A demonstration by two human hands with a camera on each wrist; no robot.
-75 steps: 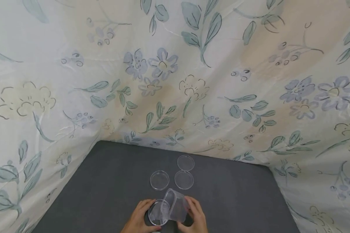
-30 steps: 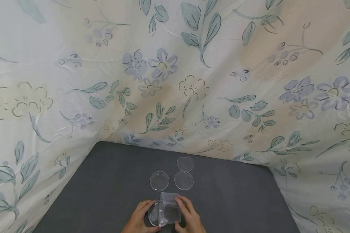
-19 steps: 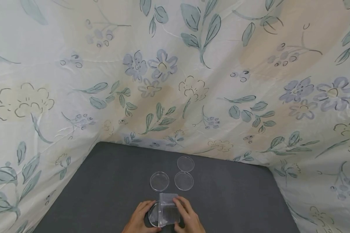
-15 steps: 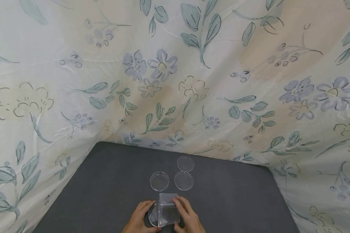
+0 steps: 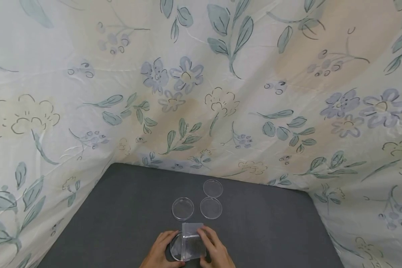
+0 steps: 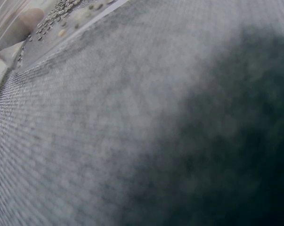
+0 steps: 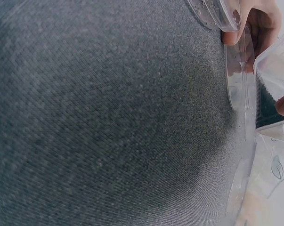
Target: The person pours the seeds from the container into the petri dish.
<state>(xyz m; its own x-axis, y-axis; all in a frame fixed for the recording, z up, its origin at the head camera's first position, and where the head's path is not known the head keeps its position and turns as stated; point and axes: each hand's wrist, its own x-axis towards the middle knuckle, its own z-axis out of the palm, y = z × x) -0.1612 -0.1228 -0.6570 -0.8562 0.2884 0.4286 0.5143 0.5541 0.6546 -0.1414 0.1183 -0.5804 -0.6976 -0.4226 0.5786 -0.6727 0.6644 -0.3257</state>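
Patterned cloth with blue flowers and green leaves hangs behind and at both sides of a dark grey table. On it, near the lower edge of the head view, we see a clear Petri dish; the thumb and fingers of the left hand are curled about its rim. Above its right part is a clear plastic container, tipped on its side and grasped by the fingers of the right hand. Compared with two and a half seconds ago, the container is turned further: its round mouth was visible then, now its rim appears as a nearly straight line. It also hides from us the dish's right part. Three more dishes, a left one, a right one and a far one, lie beyond, unmoved. From the right wrist we notice another dish with dark specks.
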